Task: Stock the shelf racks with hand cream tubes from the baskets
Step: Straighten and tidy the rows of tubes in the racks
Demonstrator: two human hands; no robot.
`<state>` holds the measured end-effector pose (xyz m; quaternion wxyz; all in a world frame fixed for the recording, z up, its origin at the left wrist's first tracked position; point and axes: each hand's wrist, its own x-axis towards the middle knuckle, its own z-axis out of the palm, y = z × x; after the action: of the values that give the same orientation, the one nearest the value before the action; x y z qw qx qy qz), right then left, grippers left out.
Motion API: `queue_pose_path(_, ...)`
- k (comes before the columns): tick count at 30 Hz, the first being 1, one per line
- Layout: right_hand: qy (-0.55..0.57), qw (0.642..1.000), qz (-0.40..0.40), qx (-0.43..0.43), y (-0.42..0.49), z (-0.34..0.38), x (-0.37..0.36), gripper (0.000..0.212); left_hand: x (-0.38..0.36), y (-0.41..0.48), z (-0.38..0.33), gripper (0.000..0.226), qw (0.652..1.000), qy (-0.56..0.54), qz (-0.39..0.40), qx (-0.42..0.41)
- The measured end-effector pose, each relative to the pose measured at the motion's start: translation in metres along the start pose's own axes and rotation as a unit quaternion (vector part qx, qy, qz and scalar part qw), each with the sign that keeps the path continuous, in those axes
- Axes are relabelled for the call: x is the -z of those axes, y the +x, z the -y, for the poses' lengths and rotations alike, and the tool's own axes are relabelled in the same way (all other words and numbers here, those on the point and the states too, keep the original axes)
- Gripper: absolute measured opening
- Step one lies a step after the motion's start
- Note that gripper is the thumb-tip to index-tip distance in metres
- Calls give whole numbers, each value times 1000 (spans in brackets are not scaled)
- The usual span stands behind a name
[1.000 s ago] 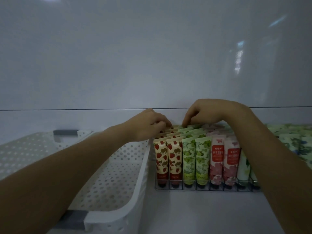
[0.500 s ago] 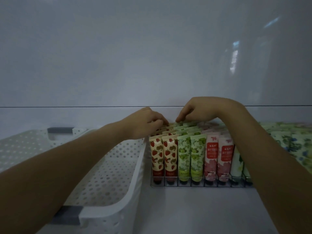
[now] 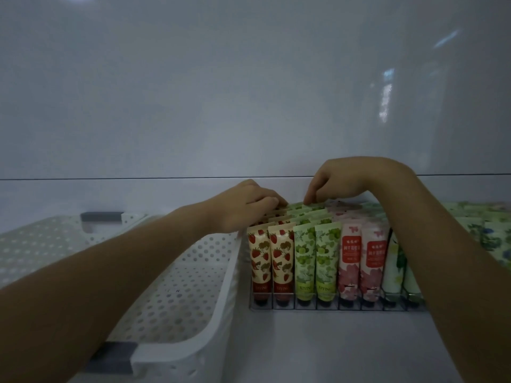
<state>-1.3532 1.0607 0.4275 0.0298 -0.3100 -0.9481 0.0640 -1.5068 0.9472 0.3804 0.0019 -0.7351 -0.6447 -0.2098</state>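
Left hand [image 3: 243, 208] lies curled on rear strawberry tubes [image 3: 273, 217], grip unclear; right hand [image 3: 340, 183] pinches a rear green tube [image 3: 301, 207]. Seat it upright in the rack [image 3: 331, 307].

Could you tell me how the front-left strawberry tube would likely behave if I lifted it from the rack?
The strawberry tube looks soft-walled with a flat crimped top, so it would probably flex under a squeeze. Being small and slim, it is likely light. It stands cap down, held by the rack dividers, so set free it may well tip over.
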Motion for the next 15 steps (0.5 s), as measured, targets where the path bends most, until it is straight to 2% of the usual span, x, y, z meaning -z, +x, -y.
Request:
queue_pose_path(5,32,998,-47,33,1,1,-1,26,0,0,-3,40,1000,-1,-17,20)
queue_pose_path(7,44,995,-65,55,0,4,-1,30,0,0,-1,43,999,3,-24,20)
queue_pose_path(10,22,998,-34,57,1,8,-4,31,-1,0,1,55,1000,15,-10,14)
queue_pose_path(15,17,999,-11,46,3,10,-7,30,-1,2,1,53,999,4,-17,26)
